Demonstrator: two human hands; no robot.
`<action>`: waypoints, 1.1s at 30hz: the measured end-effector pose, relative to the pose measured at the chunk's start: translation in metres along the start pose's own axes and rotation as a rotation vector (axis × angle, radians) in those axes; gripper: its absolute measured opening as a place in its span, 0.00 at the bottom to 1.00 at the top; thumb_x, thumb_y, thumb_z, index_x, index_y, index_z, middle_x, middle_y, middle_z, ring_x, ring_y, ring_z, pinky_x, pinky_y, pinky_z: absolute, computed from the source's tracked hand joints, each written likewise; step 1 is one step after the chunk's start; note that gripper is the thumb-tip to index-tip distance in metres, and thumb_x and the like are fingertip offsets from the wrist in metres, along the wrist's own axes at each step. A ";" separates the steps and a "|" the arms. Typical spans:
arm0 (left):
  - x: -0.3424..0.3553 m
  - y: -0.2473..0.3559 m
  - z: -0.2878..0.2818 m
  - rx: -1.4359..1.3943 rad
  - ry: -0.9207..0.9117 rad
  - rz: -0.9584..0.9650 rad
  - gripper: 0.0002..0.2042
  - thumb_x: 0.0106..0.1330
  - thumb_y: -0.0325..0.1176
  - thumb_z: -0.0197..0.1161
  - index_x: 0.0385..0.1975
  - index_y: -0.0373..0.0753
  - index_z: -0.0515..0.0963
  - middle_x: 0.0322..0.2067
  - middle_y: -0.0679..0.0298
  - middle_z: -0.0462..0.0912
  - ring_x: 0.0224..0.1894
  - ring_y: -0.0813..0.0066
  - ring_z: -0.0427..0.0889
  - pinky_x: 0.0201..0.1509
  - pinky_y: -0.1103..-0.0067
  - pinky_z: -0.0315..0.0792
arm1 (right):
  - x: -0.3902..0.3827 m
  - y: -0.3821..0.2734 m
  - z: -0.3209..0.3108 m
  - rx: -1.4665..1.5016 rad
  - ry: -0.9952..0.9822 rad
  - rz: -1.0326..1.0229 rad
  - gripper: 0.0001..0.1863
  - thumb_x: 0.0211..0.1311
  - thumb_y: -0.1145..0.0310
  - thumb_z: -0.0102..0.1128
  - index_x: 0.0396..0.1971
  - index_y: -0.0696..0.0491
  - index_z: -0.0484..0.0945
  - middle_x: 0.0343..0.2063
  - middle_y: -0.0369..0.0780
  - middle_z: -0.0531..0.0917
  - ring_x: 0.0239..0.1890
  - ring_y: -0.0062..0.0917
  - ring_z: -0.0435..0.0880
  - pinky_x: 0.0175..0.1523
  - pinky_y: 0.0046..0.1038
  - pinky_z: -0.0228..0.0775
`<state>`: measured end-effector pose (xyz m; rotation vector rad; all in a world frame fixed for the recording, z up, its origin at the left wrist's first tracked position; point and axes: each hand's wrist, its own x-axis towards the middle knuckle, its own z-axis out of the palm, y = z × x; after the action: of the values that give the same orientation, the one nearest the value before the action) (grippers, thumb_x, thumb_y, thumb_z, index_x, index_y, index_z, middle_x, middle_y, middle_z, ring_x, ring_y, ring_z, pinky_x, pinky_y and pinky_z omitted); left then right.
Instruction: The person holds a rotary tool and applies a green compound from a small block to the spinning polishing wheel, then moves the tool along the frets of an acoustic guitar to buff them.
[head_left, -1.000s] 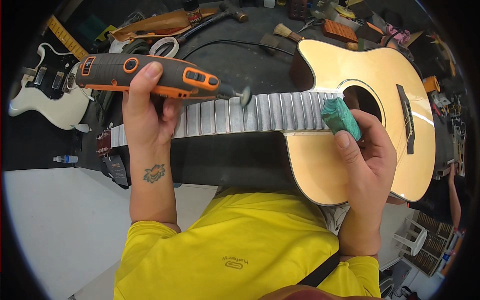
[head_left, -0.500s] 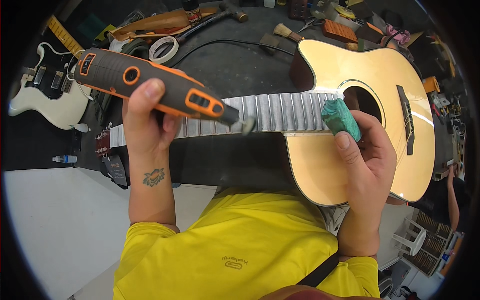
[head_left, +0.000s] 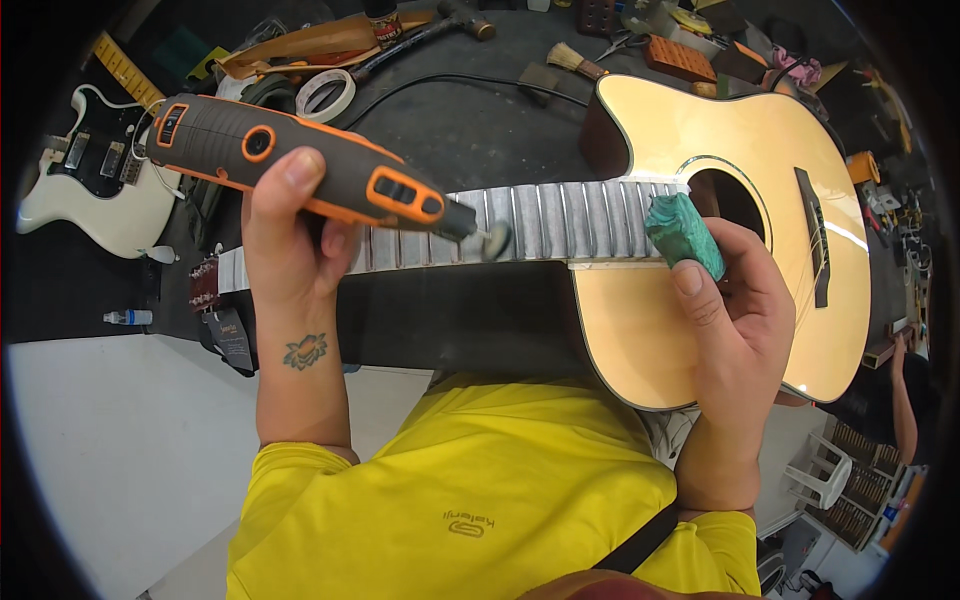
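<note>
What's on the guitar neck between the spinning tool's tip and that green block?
In the head view, only taped fretboard with bare frets lies between the tool's wheel and the green block; nothing else sits there.

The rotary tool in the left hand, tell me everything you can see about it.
The rotary tool is a stout dark-grey body with orange trim and buttons, seemingly plastic. It lies slanted, its tail up left. Its small round buffing wheel sits on or just above the guitar's fretboard. The left hand wraps its middle, thumb on top.
</note>
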<state>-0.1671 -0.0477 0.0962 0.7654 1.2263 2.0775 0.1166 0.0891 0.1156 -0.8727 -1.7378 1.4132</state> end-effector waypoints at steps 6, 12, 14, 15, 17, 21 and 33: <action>0.007 -0.002 -0.004 0.015 0.092 -0.001 0.16 0.66 0.40 0.63 0.38 0.28 0.79 0.29 0.53 0.86 0.12 0.85 0.69 0.13 0.90 0.64 | 0.000 0.001 -0.003 -0.009 -0.014 0.006 0.19 0.66 0.67 0.72 0.50 0.62 0.78 0.40 0.37 0.83 0.43 0.19 0.81 0.50 0.21 0.72; 0.015 -0.001 0.007 0.069 0.331 0.082 0.16 0.69 0.41 0.63 0.38 0.31 0.79 0.33 0.51 0.87 0.14 0.83 0.70 0.14 0.90 0.64 | 0.000 0.001 -0.003 -0.041 -0.005 -0.004 0.19 0.66 0.67 0.72 0.49 0.62 0.79 0.39 0.37 0.83 0.42 0.19 0.81 0.50 0.21 0.73; 0.009 0.009 -0.003 -0.104 0.144 0.050 0.16 0.69 0.41 0.62 0.39 0.31 0.79 0.32 0.52 0.86 0.14 0.83 0.71 0.14 0.90 0.63 | 0.001 0.001 -0.004 -0.070 -0.011 -0.017 0.19 0.66 0.67 0.72 0.49 0.62 0.79 0.39 0.37 0.83 0.42 0.19 0.81 0.50 0.21 0.73; 0.010 0.013 -0.007 -0.104 0.144 0.051 0.16 0.69 0.41 0.62 0.39 0.31 0.79 0.32 0.52 0.86 0.14 0.83 0.71 0.14 0.90 0.63 | 0.001 0.001 -0.004 -0.100 -0.018 -0.027 0.19 0.66 0.67 0.72 0.50 0.62 0.78 0.39 0.37 0.83 0.42 0.19 0.81 0.50 0.21 0.73; 0.008 0.016 -0.016 -0.066 0.096 0.024 0.16 0.69 0.41 0.62 0.40 0.31 0.78 0.31 0.52 0.86 0.14 0.82 0.72 0.13 0.90 0.64 | 0.001 0.002 -0.003 -0.068 -0.025 -0.015 0.19 0.66 0.67 0.71 0.50 0.62 0.78 0.39 0.37 0.83 0.42 0.19 0.81 0.50 0.21 0.73; 0.009 0.008 -0.012 -0.087 0.189 0.023 0.15 0.67 0.41 0.63 0.35 0.31 0.79 0.27 0.56 0.84 0.13 0.84 0.69 0.13 0.90 0.61 | 0.001 0.000 -0.002 -0.046 -0.039 -0.021 0.18 0.67 0.68 0.71 0.50 0.62 0.78 0.40 0.36 0.83 0.42 0.18 0.81 0.50 0.20 0.73; 0.012 0.004 -0.015 -0.001 0.162 0.023 0.14 0.66 0.40 0.64 0.36 0.33 0.78 0.29 0.55 0.85 0.12 0.83 0.69 0.13 0.90 0.62 | 0.000 -0.002 0.000 0.008 -0.020 0.013 0.19 0.66 0.68 0.71 0.50 0.63 0.78 0.40 0.36 0.83 0.43 0.18 0.81 0.51 0.20 0.72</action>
<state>-0.1866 -0.0485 0.0963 0.6235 1.3084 2.1942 0.1162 0.0889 0.1172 -0.8702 -1.7434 1.4412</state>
